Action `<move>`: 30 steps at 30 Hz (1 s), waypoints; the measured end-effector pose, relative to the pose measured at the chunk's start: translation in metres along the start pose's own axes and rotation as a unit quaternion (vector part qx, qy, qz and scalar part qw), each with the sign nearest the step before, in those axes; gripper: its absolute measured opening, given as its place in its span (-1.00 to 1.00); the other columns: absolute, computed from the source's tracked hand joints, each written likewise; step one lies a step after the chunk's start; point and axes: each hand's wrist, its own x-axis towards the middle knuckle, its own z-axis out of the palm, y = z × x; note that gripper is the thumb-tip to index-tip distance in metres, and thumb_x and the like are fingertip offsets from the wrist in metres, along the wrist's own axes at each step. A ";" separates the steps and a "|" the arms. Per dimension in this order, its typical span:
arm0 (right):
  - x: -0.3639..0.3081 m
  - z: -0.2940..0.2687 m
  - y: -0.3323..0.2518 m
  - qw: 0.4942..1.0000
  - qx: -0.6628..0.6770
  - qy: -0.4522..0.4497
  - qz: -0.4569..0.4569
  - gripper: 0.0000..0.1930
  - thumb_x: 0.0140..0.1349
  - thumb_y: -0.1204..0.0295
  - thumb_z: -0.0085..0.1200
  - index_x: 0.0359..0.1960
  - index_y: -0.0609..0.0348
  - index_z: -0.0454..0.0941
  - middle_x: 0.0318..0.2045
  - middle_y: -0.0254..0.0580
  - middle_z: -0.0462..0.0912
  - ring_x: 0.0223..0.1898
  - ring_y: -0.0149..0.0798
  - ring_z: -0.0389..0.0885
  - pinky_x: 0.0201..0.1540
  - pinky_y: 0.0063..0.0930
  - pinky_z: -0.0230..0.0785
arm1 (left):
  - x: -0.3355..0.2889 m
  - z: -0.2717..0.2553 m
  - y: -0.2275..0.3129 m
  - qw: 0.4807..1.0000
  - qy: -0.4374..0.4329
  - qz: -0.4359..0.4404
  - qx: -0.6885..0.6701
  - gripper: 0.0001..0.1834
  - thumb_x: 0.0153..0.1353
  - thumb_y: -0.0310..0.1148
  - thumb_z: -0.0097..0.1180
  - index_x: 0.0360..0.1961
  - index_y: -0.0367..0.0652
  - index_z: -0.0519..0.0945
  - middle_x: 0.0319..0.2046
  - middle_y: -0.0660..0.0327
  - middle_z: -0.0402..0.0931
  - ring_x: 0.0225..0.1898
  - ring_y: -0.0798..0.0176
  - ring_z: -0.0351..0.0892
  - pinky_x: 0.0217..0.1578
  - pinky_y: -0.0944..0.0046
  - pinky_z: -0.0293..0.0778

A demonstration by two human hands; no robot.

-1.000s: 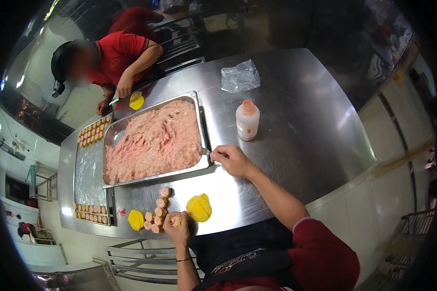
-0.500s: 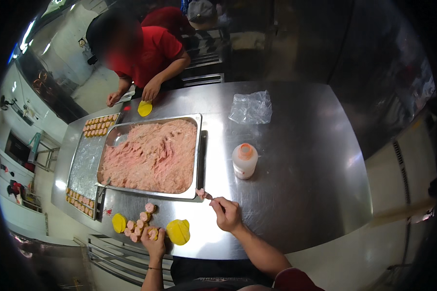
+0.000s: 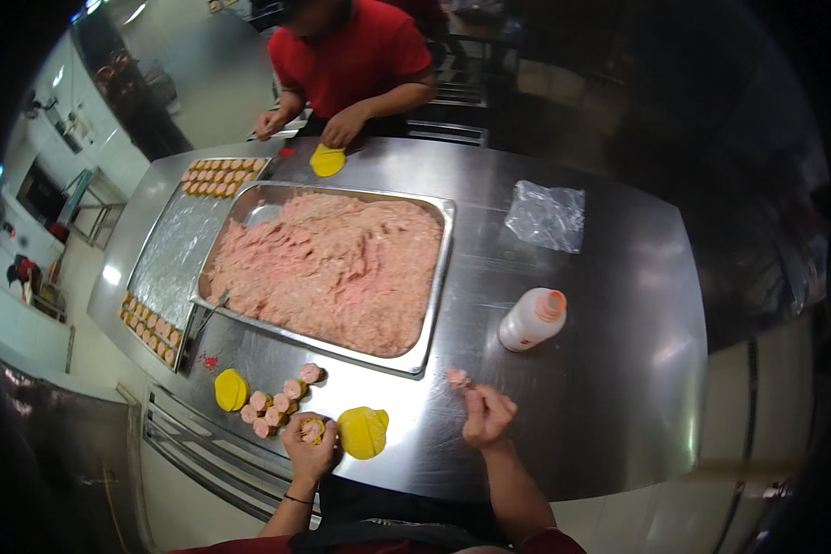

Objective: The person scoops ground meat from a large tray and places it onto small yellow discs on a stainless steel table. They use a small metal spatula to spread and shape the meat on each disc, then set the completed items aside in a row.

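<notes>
Dumpling (image 3: 313,431) sits in the left hand (image 3: 307,454), that grip curled round its sides, over the table (image 3: 619,388). The right hand (image 3: 489,417) pinches a mostly hidden tool (image 3: 467,386) bearing meat (image 3: 457,377). Light finger pressure should best preserve the round shape.

You face a glossy metal table (image 3: 619,406); your pan (image 3: 440,286) is shiny metal, its mince (image 3: 332,268) rough, the right bottle (image 3: 529,321) smooth plastic, the far-right bag (image 3: 547,217) glossy, crinkled plastic.

Bare hands (image 3: 487,417), thin dark wristband (image 3: 297,499) on the left, dark red sleeves (image 3: 551,543), black apron (image 3: 379,506)
</notes>
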 end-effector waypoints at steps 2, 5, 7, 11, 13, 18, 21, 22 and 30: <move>0.005 -0.001 0.004 1.000 -0.013 0.010 -0.009 -0.87 0.39 0.54 0.14 -0.32 0.34 0.66 -0.62 -0.09 0.60 -0.66 -0.27 0.56 -0.56 -0.37 0.36 | 0.000 -0.001 0.008 1.000 -0.009 -0.016 -0.018 -0.79 0.16 -0.43 0.47 -0.28 -0.24 0.65 -0.37 0.21 0.70 -0.33 0.34 0.66 -0.19 0.29 0.58; 0.011 -0.002 0.009 0.999 -0.012 0.027 -0.020 -0.83 0.42 0.52 0.12 -0.33 0.37 0.65 -0.62 -0.09 0.61 -0.65 -0.29 0.57 -0.56 -0.37 0.36 | 0.002 -0.002 0.014 0.999 -0.011 -0.023 -0.043 -0.80 0.18 -0.45 0.47 -0.28 -0.25 0.65 -0.38 0.22 0.70 -0.33 0.35 0.66 -0.20 0.30 0.58; 0.010 -0.002 0.010 0.999 -0.026 0.025 -0.036 -0.83 0.42 0.52 0.10 -0.33 0.38 0.64 -0.63 -0.08 0.59 -0.65 -0.26 0.56 -0.54 -0.35 0.37 | 0.003 -0.001 0.014 0.999 0.000 0.006 -0.043 -0.79 0.17 -0.43 0.47 -0.28 -0.26 0.66 -0.43 0.20 0.72 -0.39 0.35 0.69 -0.26 0.31 0.61; 0.003 -0.004 0.008 0.998 -0.043 0.000 -0.055 -0.83 0.43 0.52 0.10 -0.31 0.38 0.64 -0.60 -0.07 0.60 -0.63 -0.25 0.58 -0.53 -0.34 0.38 | 0.002 -0.001 0.009 1.000 -0.003 0.014 -0.005 -0.79 0.18 -0.43 0.47 -0.29 -0.27 0.65 -0.44 0.22 0.70 -0.41 0.38 0.65 -0.28 0.32 0.60; -0.001 -0.006 0.005 0.998 -0.046 -0.015 -0.043 -0.83 0.43 0.51 0.10 -0.30 0.37 0.65 -0.59 -0.07 0.61 -0.62 -0.26 0.58 -0.52 -0.34 0.38 | 0.001 0.000 0.009 0.998 -0.008 -0.008 -0.054 -0.79 0.20 -0.44 0.48 -0.28 -0.27 0.65 -0.43 0.25 0.68 -0.40 0.44 0.60 -0.29 0.35 0.58; -0.001 -0.003 0.002 1.000 -0.022 -0.007 0.000 -0.84 0.45 0.51 0.13 -0.29 0.36 0.66 -0.59 -0.14 0.59 -0.61 -0.35 0.52 -0.51 -0.43 0.33 | 0.003 0.000 0.009 0.998 -0.023 -0.003 -0.056 -0.78 0.21 -0.42 0.49 -0.27 -0.27 0.66 -0.43 0.26 0.68 -0.40 0.44 0.59 -0.29 0.34 0.57; -0.001 -0.001 -0.001 1.000 -0.022 -0.014 0.008 -0.85 0.44 0.52 0.14 -0.29 0.37 0.67 -0.60 -0.17 0.58 -0.61 -0.38 0.50 -0.51 -0.44 0.32 | 0.002 0.001 0.007 0.999 -0.007 0.011 -0.050 -0.76 0.20 -0.37 0.50 -0.26 -0.28 0.68 -0.44 0.22 0.68 -0.40 0.40 0.61 -0.29 0.32 0.58; -0.002 -0.001 -0.003 1.000 -0.016 -0.011 0.010 -0.85 0.44 0.53 0.14 -0.28 0.37 0.67 -0.60 -0.18 0.58 -0.61 -0.39 0.49 -0.51 -0.45 0.32 | 0.001 0.001 0.007 0.999 -0.003 0.015 -0.051 -0.75 0.20 -0.36 0.50 -0.26 -0.28 0.68 -0.44 0.21 0.68 -0.40 0.39 0.61 -0.29 0.32 0.58; -0.005 0.003 -0.017 0.999 0.004 -0.038 -0.012 -0.85 0.45 0.53 0.15 -0.28 0.35 0.68 -0.59 -0.14 0.61 -0.60 -0.39 0.52 -0.51 -0.44 0.35 | -0.003 0.000 0.012 0.998 0.005 0.050 -0.049 -0.61 0.17 -0.43 0.47 -0.05 -0.24 0.56 -0.28 0.22 0.55 -0.24 0.33 0.53 -0.14 0.30 0.51</move>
